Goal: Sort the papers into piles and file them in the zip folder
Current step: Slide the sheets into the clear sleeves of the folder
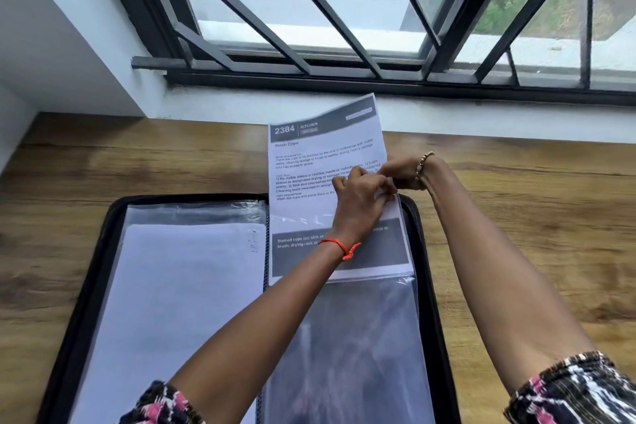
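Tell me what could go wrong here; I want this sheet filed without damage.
The sheet is only partly in the sleeve and looks tilted; pushed further, it could jam or crease.
The left hand and right hand both pinch at one corner, so the sleeve mouth might tear or the paper edge crumple.

Zip folder (82,286) open flat; printed paper (320,155) half in right sleeve (361,337).

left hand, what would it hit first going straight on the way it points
Most likely the right hand: the left hand points forward-right at it, both pinching the printed sheet by its right edge; depth is unclear.
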The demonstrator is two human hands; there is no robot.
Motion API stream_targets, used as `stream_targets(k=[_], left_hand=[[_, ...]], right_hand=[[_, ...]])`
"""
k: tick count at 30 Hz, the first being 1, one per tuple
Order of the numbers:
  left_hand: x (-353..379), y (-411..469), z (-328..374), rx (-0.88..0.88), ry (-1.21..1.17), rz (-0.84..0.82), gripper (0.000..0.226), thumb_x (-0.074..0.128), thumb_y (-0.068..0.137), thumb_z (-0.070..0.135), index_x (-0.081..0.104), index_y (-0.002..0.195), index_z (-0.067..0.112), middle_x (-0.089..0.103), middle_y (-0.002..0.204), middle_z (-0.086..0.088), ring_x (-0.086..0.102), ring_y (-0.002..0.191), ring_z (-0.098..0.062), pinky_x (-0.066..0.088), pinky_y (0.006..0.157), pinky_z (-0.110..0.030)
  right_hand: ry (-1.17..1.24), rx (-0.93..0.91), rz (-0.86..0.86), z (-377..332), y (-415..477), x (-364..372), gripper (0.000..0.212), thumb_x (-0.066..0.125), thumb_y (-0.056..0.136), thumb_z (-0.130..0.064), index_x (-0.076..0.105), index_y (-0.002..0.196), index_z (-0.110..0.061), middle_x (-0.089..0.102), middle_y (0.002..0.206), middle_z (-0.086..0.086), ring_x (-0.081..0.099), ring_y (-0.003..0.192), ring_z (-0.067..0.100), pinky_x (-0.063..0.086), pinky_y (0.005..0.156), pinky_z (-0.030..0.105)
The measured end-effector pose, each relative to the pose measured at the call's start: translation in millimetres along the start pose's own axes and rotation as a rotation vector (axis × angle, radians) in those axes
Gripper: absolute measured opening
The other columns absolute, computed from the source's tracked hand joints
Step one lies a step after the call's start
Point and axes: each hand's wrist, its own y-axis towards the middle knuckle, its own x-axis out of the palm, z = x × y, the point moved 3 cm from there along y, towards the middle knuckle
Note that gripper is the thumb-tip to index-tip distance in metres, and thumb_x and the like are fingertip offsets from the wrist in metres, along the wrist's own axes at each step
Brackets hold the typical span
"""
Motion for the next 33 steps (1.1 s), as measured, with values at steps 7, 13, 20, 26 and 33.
stream_targets(k=[7,13,20,26,33], left_hand=[[-2,-18,-6,0.139,0.17,0.004,0.02,0.068,0.076,0.019,0.067,0.096,0.018,0.062,0.117,0.002,0.044,0.11,-0.018,0.016,0.076,-0.028],[-17,-84,-48,0.217,0.661,-0.222,0.068,0.043,0.077,0.065,0.043,0.128,0.02,0.037,0.148,-0.007,0.025,0.136,-0.024,0.029,0.104,-0.051],[-50,-179,-54,0.216,0.683,-0.456,0.1,0.032,0.069,0.086,0.032,0.145,0.021,0.017,0.156,-0.01,0.013,0.144,-0.029,0.013,0.103,-0.062],[-52,-239,-52,0.247,0.647,-0.632,0.105,0.023,0.064,0.091,0.027,0.147,0.027,0.024,0.155,-0.006,0.022,0.142,-0.026,0.022,0.099,-0.06],[-51,-247,-54,0.213,0.668,-0.726,0.12,0.025,0.053,0.097,0.022,0.149,0.025,0.018,0.156,-0.009,0.018,0.143,-0.03,0.017,0.098,-0.066]], right_hand=[[-0.158,0.07,0.181,-8,13,-22,0.04,0.07,0.08,-0.026,0.052,0.113,-0.012,0.051,0.091,0.013,0.053,0.077,0.021,0.049,0.069,0.034],[-0.757,-0.185,0.532,-56,35,-3,0.079,0.065,0.085,-0.032,0.02,0.146,-0.011,0.014,0.155,0.007,0.015,0.143,0.022,0.021,0.115,0.042],[-0.998,-0.17,0.425,-90,63,38,0.057,0.037,0.089,0.002,0.027,0.143,-0.011,0.028,0.147,0.006,0.028,0.137,0.023,0.021,0.11,0.057],[-1.047,-0.174,0.486,-85,77,39,0.045,0.038,0.083,0.01,0.051,0.123,-0.007,0.038,0.131,0.01,0.044,0.121,0.03,0.021,0.106,0.057],[-1.179,-0.094,0.458,-75,55,54,0.03,0.05,0.087,-0.009,0.061,0.115,-0.017,0.058,0.12,0.0,0.057,0.107,0.025,0.038,0.085,0.038]])
